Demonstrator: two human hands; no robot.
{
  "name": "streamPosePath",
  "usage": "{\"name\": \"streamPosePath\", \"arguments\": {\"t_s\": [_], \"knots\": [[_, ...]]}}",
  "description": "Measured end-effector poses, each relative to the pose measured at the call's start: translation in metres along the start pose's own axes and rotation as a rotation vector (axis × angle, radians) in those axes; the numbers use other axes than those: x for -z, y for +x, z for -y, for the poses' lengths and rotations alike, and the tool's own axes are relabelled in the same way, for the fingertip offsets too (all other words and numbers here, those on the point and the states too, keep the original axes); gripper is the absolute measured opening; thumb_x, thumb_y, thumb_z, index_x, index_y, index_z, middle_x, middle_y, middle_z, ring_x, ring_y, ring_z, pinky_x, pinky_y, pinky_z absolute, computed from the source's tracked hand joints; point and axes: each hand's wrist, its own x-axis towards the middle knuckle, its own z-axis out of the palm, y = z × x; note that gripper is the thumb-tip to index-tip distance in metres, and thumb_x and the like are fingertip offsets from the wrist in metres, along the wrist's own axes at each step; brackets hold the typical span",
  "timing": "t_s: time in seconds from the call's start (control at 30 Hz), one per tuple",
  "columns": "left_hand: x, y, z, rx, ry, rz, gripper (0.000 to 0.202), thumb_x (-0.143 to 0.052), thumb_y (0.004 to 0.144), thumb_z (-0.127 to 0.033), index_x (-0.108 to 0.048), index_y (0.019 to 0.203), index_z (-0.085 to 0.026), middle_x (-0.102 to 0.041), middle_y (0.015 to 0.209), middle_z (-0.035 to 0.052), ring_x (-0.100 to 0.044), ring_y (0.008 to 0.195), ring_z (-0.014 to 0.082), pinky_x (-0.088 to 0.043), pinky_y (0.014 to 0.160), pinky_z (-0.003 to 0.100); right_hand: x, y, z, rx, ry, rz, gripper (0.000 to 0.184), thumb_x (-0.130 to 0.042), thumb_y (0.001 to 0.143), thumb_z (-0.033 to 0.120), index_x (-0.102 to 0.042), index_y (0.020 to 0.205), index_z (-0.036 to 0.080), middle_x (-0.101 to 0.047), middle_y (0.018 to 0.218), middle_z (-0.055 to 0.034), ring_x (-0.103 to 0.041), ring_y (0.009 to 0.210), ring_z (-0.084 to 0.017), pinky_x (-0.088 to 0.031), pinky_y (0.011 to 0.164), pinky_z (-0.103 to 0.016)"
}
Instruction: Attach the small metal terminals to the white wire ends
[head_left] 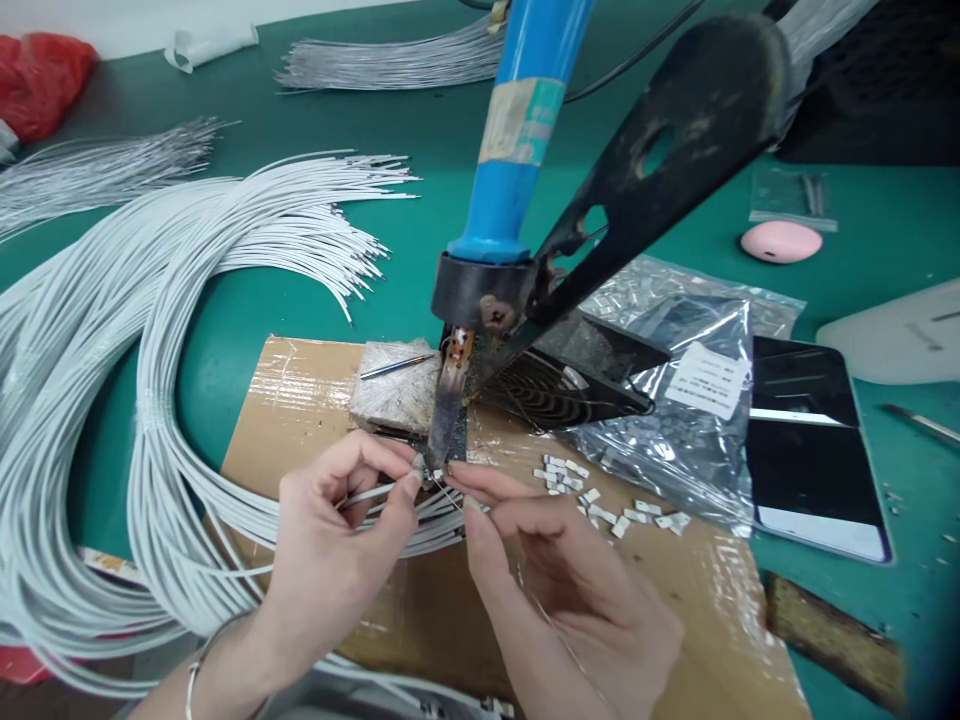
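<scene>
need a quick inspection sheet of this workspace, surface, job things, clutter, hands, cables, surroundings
Surface: green table, cardboard sheet on it beneath the hands
Job's things: blue-handled soldering iron in a black stand, pointing down; small pale pieces scattered on the cardboard
Clutter: labelled plastic bag, dark glossy device, pink object and brown block, all towards the right
Left hand: pinches a white cable close to the iron's tip
Right hand: pinches a thin wire, also near the tip
Cables: white bundle loops across the left side
Surroundings: red bag at far left, pale wall behind; other people: nothing seen
</scene>
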Motion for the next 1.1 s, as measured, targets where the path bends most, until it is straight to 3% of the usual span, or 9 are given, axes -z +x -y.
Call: {"name": "streamPosePath", "arguments": {"t_s": [0.17, 0.47, 0.7, 1.1], "knots": [[0.0004, -0.0009, -0.0005, 0.003, 0.02, -0.035, 0.009, -0.074, 0.076, -0.014, -0.07, 0.069, -0.018, -0.078, 0.084, 0.0035, -0.067, 0.066, 0.0121, -0.048, 0.054, 0.017, 0.0004, -0.0002, -0.0009, 0.009, 0.001, -0.005, 0.017, -0.076, 0.087, 0.016, -0.066, 0.075, 0.024, -0.083, 0.1, -0.0002, -0.079, 0.084, -0.016, -0.063, 0.082, -0.027], [0.0059, 0.0016, 0.0043, -0.022, 0.09, 0.057, 0.008, -0.074, 0.078, -0.014, -0.07, 0.072, -0.017, -0.079, 0.086, 0.005, -0.069, 0.064, 0.0129, -0.05, 0.053, 0.018, 0.0004, -0.0009, -0.0048, 0.009, 0.042, 0.0, 0.016, -0.076, 0.086, 0.015, -0.067, 0.076, 0.024, -0.083, 0.101, -0.0001, -0.08, 0.088, -0.015, -0.063, 0.084, -0.026], [-0.0008, -0.0006, 0.0011, 0.004, 0.005, -0.031, 0.009, -0.074, 0.077, -0.016, -0.069, 0.069, -0.018, -0.078, 0.083, 0.0046, -0.068, 0.065, 0.0135, -0.05, 0.055, 0.019, -0.0019, 0.0, -0.0016, 0.005, 0.015, -0.018, 0.016, -0.076, 0.086, 0.016, -0.068, 0.075, 0.023, -0.083, 0.099, -0.0022, -0.08, 0.084, -0.018, -0.065, 0.081, -0.029], [0.0045, 0.0006, 0.0039, -0.017, 0.109, 0.041, 0.008, -0.074, 0.077, -0.014, -0.069, 0.071, -0.018, -0.079, 0.086, 0.0056, -0.066, 0.06, 0.0129, -0.046, 0.048, 0.019, -0.001, -0.0002, -0.0044, 0.034, 0.0, -0.004, 0.016, -0.074, 0.087, 0.014, -0.067, 0.075, 0.022, -0.083, 0.1, -0.0029, -0.08, 0.088, -0.017, -0.064, 0.081, -0.026]]}}
